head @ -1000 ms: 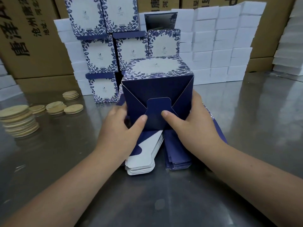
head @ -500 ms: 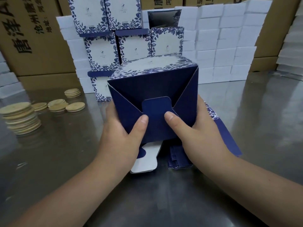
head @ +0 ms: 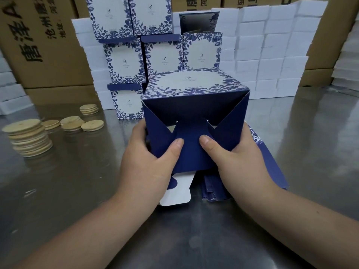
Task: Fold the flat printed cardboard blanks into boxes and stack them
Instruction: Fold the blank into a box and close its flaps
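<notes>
Box [head: 194,90] in firm grip: left hand [head: 147,166], right hand [head: 242,164], thumbs [head: 172,151] on flap [head: 191,154]

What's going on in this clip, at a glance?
A person is folding a blue floral printed box, gripped in the left hand and right hand, with both thumbs pressing its centre bottom flap inward. Light slits beside that flap suggest the bottom is not fully locked. A pile of flat blanks lies under it on the steel table. Finished boxes are stacked behind, with wooden discs at left.

Both hands [head: 194,164] around blue box [head: 194,113], thumbs on flap [head: 191,133].
</notes>
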Demonstrator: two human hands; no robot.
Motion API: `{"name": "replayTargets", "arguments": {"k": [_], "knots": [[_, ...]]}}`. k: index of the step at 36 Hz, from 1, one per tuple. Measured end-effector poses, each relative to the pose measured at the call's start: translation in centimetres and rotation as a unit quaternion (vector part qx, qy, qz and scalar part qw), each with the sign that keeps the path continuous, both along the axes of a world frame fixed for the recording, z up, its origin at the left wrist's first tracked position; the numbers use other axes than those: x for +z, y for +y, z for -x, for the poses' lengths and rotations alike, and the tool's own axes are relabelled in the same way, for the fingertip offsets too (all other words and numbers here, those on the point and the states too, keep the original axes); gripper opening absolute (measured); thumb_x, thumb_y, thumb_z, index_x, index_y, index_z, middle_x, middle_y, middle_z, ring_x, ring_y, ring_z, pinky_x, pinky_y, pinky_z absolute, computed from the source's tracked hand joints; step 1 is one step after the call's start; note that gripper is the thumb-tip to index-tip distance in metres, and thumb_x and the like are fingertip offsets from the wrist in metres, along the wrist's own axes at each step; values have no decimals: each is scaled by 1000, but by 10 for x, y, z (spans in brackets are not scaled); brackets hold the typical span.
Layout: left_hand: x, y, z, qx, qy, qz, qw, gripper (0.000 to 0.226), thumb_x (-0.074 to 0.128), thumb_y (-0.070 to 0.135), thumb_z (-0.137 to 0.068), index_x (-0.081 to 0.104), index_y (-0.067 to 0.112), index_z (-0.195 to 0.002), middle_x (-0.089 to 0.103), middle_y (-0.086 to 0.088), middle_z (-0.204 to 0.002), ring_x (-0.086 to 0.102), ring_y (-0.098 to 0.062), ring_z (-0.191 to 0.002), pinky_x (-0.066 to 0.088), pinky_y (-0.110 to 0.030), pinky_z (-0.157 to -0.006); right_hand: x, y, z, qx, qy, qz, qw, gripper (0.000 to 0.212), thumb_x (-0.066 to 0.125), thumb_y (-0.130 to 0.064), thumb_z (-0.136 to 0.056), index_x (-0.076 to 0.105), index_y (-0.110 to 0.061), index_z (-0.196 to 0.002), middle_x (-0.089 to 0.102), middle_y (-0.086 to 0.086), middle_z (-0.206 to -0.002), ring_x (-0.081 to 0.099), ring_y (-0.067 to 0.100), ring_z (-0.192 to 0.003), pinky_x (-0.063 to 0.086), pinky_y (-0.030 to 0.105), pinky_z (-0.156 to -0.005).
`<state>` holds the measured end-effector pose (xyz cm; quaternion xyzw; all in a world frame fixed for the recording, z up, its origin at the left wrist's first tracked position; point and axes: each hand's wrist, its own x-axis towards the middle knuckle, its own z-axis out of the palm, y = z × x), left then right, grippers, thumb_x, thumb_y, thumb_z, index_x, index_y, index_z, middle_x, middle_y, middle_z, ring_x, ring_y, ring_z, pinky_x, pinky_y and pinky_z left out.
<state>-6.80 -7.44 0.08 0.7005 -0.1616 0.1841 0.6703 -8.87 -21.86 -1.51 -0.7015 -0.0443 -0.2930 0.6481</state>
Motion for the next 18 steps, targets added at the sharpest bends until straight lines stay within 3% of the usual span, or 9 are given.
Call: {"name": "replayTargets", "arguments": {"k": [6, 18], "knots": [[1, -1, 2, 18, 7, 7, 1000, 34, 73, 26, -73, 51, 46, -89, 61, 30, -85, 63, 8, -68, 47, -22, -35, -1, -1, -3, -3, 4, -8, 1000, 40, 74, -28, -78, 54, -36, -111, 66, -29, -98, 64, -8, -89, 52, 12, -74], [0, -2, 1, 26, 8, 8, 1000, 31, 72, 29, -70, 51, 44, -87, 61, 31, -83, 63, 8, -69, 48, -23, -36, 1, 2, -4, -13, 2, -21, 1000, 41, 76, -28, -74, 56, -33, -110, 67, -25, -97, 64, -6, -87, 53, 14, -71]]}}
